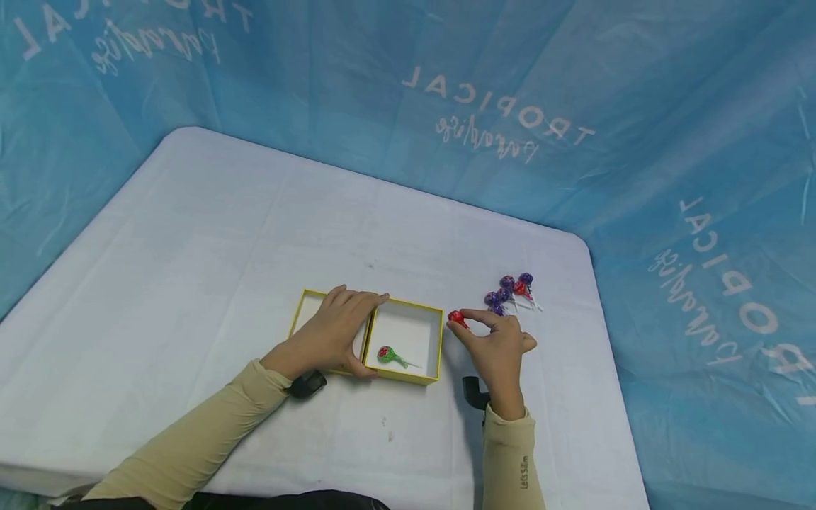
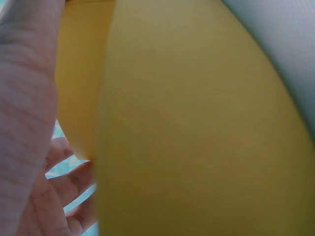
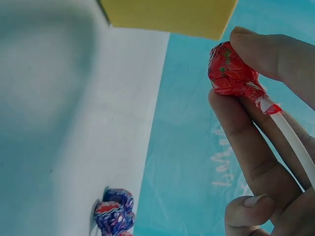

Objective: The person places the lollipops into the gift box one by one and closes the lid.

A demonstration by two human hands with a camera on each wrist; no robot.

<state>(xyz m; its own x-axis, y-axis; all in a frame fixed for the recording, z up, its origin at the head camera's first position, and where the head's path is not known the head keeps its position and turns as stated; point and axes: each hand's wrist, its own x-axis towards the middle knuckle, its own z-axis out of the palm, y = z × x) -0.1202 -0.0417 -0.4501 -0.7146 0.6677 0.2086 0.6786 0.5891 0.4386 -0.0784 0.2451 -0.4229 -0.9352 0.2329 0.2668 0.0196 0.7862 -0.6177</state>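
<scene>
A yellow-edged box [image 1: 440,340] with a white inside stands in two square sections, side by side. My left hand [image 1: 334,329] spans the seam between them, thumb at the near side and fingers over the far side, and grips the box. In the left wrist view a yellow wall [image 2: 197,123] fills most of the picture. A green-wrapped lollipop [image 1: 386,354] lies in the right section. My right hand [image 1: 497,347] pinches a red-wrapped lollipop [image 3: 229,71] by its head between thumb and fingers, just right of the box, its white stick [image 3: 295,142] running back toward the palm.
Several purple and red lollipops [image 1: 503,294] lie in a loose pile beyond my right hand, sticks toward the right. White cloth [image 1: 255,212] covers the table. Blue printed curtains [image 1: 382,92] hang along its far and side edges.
</scene>
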